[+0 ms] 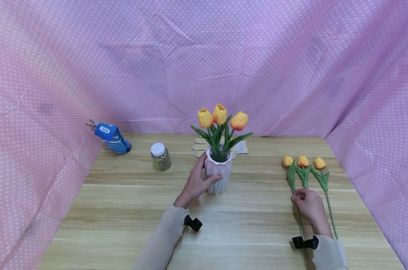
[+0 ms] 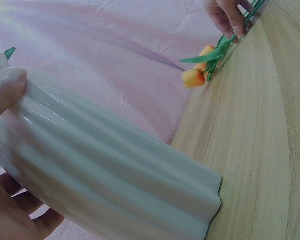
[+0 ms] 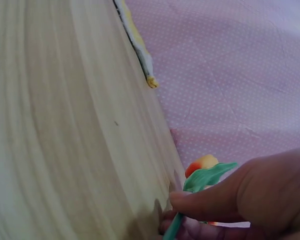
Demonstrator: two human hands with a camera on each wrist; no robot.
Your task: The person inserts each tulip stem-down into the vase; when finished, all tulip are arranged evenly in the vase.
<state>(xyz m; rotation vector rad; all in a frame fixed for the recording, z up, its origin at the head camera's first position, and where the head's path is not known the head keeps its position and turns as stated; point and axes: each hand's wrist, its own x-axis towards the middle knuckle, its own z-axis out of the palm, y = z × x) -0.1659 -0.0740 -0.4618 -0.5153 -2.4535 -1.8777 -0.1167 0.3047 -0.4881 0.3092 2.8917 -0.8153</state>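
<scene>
Blue bag (image 1: 111,137) at 10 o'clock on table (image 1: 123,210), small jar (image 1: 161,156) next to it. Your left hand (image 1: 195,183) wraps white vase (image 1: 218,173) at table middle, three tulips (image 1: 221,117) standing inside. At 3 o'clock, your right hand (image 1: 309,205) pinches stem of one lying tulip (image 1: 291,173); two more flowers (image 1: 311,165) just beside.

A vase (image 1: 218,176) is standing mid-table (image 1: 129,217) with three tulips (image 1: 219,115) sitting in it and gloves (image 1: 239,147) lying behind it. A jar (image 1: 161,156) is standing to its left, a pouch (image 1: 112,138) farther left. Three tulip stems (image 1: 303,170) are lying side by side to the right.
</scene>
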